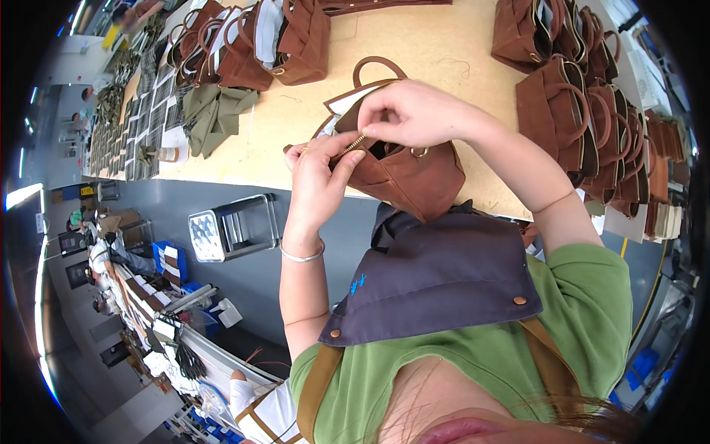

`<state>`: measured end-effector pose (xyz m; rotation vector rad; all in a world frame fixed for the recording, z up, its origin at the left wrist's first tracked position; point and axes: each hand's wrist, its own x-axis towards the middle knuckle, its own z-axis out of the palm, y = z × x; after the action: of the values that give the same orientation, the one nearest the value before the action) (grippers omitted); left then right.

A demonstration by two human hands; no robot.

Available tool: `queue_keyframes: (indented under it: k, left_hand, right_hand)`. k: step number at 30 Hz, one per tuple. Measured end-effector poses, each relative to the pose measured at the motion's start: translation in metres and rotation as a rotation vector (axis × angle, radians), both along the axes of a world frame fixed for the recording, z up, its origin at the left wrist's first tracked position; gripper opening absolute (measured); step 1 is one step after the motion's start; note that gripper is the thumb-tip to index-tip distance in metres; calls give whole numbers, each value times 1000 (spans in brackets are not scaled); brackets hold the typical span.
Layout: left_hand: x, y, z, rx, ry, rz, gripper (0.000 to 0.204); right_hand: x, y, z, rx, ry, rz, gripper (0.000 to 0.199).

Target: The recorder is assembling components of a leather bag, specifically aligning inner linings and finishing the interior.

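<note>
A brown handbag [418, 181] with a gold ring and a pale lining flap rests at the table's near edge, in front of my body. Its gold-toothed zipper [355, 143] stretches between my two hands along the bag's opening. My left hand [323, 164] pinches the zipper's left stretch between thumb and fingers. At the zipper's other end my right hand [405, 115] is closed, its fingertips pinching the zipper from above. Whether a pull tab lies in those fingertips is hidden. One rounded handle [379, 68] stands up behind the right hand.
Similar brown bags [303, 44] stand at the table's far left, and more bags [555, 111] line its right side. Olive fabric [214, 115] lies on the left near dark checked pieces [151, 111]. A metal-framed stool [235, 228] stands on the grey floor. Other people are in the background.
</note>
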<state>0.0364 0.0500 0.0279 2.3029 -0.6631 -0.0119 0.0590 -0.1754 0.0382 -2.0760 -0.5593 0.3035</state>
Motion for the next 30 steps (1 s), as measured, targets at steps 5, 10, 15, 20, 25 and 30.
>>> queue_keyframes:
  k: [5,10,15,20,25,30]
  left_hand:
    - [3,6,2,-22,74,-15,11]
    - [4,4,7,37,-21,-49,7]
    - [21,21,6,-38,168,-148,9]
    - [21,21,11,-3,128,-168,11]
    - [18,19,25,-120,-161,-145,14]
    - [20,31,10,72,-165,-99,20]
  right_hand:
    - [-6,-25,-5,-8,-149,103,13]
    - [-15,-16,-4,-71,-177,102,19]
    - [-18,-11,-2,-77,-235,122,22]
    - [-20,-10,5,-263,-371,57,27]
    - [-26,-13,22,-283,-390,63,31]
    - [-19,-14,3,-220,-194,198,31]
